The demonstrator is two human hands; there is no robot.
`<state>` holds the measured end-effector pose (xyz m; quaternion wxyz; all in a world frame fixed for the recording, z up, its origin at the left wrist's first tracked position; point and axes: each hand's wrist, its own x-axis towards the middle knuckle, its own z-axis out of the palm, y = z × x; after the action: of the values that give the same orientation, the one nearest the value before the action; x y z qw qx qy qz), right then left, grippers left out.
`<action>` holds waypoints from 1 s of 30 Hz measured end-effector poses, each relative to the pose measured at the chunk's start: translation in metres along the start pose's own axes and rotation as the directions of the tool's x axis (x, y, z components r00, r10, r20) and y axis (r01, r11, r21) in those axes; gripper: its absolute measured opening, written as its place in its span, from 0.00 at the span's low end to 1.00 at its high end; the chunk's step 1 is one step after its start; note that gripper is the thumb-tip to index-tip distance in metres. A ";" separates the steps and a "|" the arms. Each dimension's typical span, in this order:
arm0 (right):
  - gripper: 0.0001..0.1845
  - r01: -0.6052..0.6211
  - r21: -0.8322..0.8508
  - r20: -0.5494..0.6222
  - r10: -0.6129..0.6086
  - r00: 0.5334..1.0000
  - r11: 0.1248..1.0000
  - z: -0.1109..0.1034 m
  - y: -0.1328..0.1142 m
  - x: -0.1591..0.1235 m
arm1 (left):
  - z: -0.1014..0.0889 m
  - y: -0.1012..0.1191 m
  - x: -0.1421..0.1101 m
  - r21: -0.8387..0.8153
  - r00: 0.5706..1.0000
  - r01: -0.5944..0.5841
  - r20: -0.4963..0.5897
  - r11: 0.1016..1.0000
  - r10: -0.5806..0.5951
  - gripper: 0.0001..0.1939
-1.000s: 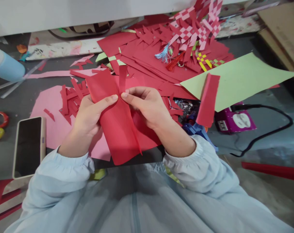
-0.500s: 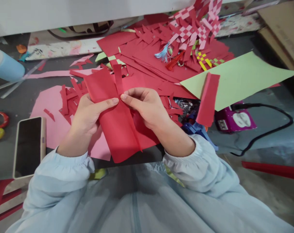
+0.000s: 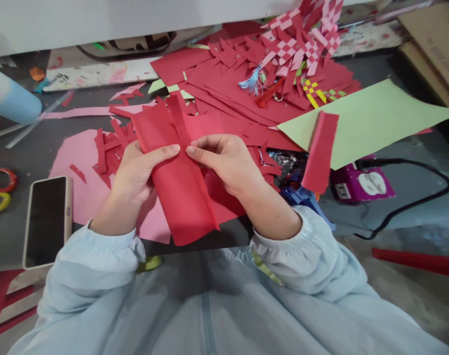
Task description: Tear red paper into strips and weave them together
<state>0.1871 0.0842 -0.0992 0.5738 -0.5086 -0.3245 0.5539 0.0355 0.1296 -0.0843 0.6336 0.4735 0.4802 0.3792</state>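
Between my hands, over the front of the table, is a folded sheet of red paper (image 3: 183, 197). My left hand (image 3: 137, 172) grips its left side, thumb lying across the front and fingers hidden behind. My right hand (image 3: 224, 160) pinches the paper's right edge between thumb and fingers. A narrow red paper strip (image 3: 177, 116) stands up between the two thumbs, along that edge; its lower end is hard to make out against the sheet. Under and behind my hands lie pink paper (image 3: 80, 192) and several cut red strips (image 3: 111, 150).
Behind sits a pile of red sheets (image 3: 224, 96) with woven red-and-pink pieces (image 3: 287, 49). To the right are a green sheet (image 3: 361, 123), a folded red strip bundle (image 3: 320, 153) and a purple box (image 3: 365, 182) with a black cable. A phone (image 3: 47, 222) and scissors (image 3: 2, 190) lie left.
The strip has tilted left, its top end moving down and closer to the folded sheet. Both hands keep their hold on the paper and have hardly moved.
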 end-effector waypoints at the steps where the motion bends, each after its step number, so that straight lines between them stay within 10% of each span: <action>1: 0.17 0.008 -0.007 -0.010 -0.008 1.000 1.000 0.000 0.000 0.000 | 0.000 0.000 0.000 0.006 1.000 -0.005 -0.002 1.000 0.005 0.17; 21: 0.17 -0.096 0.196 0.028 0.092 0.995 0.976 0.005 0.006 0.002 | -0.001 0.002 0.000 0.000 1.000 -0.015 0.007 1.000 0.015 0.18; 30: 0.18 -0.049 0.010 0.021 0.049 0.999 0.999 0.001 -0.002 0.002 | -0.003 0.000 0.003 0.000 1.000 0.005 -0.026 1.000 -0.005 0.18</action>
<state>0.1871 0.0863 -0.0977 0.5594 -0.5076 -0.3149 0.5747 0.0335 0.1326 -0.0854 0.6282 0.4673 0.4896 0.3836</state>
